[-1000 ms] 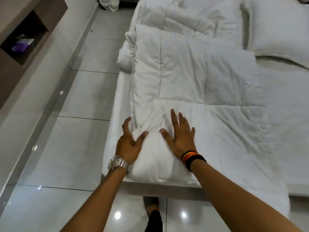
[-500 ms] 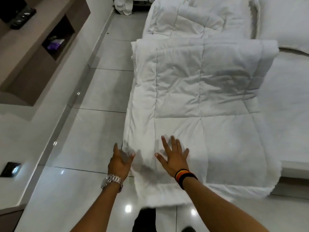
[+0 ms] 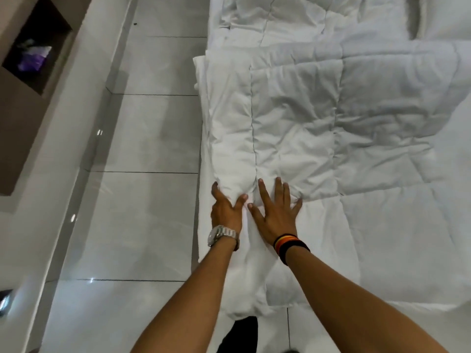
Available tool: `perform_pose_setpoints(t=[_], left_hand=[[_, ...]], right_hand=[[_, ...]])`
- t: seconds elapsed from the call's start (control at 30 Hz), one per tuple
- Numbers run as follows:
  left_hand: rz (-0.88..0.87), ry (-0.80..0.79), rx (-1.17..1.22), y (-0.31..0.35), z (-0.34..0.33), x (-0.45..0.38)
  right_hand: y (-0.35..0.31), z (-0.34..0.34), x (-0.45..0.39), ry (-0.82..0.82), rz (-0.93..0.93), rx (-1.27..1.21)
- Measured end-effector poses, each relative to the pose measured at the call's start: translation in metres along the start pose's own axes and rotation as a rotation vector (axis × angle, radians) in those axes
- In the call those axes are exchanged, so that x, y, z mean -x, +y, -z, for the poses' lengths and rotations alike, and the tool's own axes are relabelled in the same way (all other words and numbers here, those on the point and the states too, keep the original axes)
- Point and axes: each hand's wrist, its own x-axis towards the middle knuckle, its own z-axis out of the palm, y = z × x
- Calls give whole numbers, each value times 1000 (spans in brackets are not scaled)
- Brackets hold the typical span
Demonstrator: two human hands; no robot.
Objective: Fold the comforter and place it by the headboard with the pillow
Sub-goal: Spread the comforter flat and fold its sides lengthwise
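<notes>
**Head cam: both hands flat on folded comforter at bed's foot**

Head view, looking down: black trouser leg (image 3: 239,335) shows at the bottom edge, standing on glossy white floor tiles (image 3: 142,220). Both my forearms reach fwd from there. A silver watch (image 3: 222,236) sits on my left wrist; striped black, orange and yellow bands (image 3: 289,247) sit on my right.

My left hand (image 3: 225,210) lies at the comforter's left edge, thumb spread to the right, fingers (image 3: 215,189) curled round the side of a puffed fold. It's pressing and cupping, not pinching; whether any cloth is caught under the fingers I can't tell. My right hand (image 3: 276,212) is just beside it, thumbs almost touching, palm down, fingers splayed wide on the top layer. It holds nothing, just presses flat.

The white quilted comforter (image 3: 293,138) lies along the bed, near end hanging over the foot toward my legs. An upper layer is doubled over it; that layer's near edge runs approx. level w/ my fingertips, its far end making a rolled fold across the bed. Beyond that, more rumpled white bedding (image 3: 275,19) fills the top of frame. Which part is pillow I can't tell.

Far left: a brown wall unit (image 3: 17,118) w/ an open niche holding something purple (image 3: 34,59), too blurred to identify.
</notes>
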Motion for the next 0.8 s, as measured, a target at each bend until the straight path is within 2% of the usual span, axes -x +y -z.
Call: perform_pose_setpoints(t=[0.07, 0.13, 0.27, 0.37, 0.47, 0.6, 0.73, 0.8], left_hand=[[-55, 78, 83, -4, 20, -5], [-97, 106, 72, -24, 38, -6], [128, -33, 37, -56, 55, -12], [51, -60, -8, -39, 73, -25], [-39, -34, 40, -9, 89, -51], [-70, -55, 128, 49, 100, -108], [-64, -149, 233, 120, 88, -191], [-37, -200, 288, 152, 68, -227]], right_hand=[[-6, -3, 4, 97, 22, -72], [-9, -10, 14, 146, 58, -30], [-5, -33, 37, -44, 29, 71], [-12, -20, 28, -41, -38, -5], [-25, 4, 15, 87, -80, -137], [-50, 46, -32, 281, -109, -250], [-77, 84, -115, 485, -131, -256], [-89, 94, -160, 520, -172, -239]])
